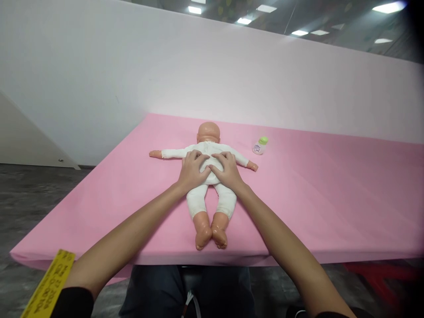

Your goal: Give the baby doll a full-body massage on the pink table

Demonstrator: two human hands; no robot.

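Yellow label [49, 282] w/ print on it is nearest cam in head view, bottom L, by a black sleeve [74, 302]; dark trousers [152, 291] show btm centre, w/ a whitish cord [195, 304] btwn the legs. L forearm [129, 229] & R forearm [281, 225] reach in over a pink table cover [314, 198]. L hand [193, 170] & R hand [228, 170] both rest on the doll [210, 179], side by side across its back, palms down; fingers spread a bit, clamped on nothing. Thumb tips meet or nearly so mid-back, can't tell which. Doll lies mid-table, back of bald head up, head twd the wall [212, 66], arms out to the sides, feet nr front edge, touching each other. Body's white cloth; head, hands & feet tan. Small clear bottle [258, 148] w/ green cap [263, 140] is on the cover too, nr doll's arm on R, not touching. Grey floor [29, 194] at far L
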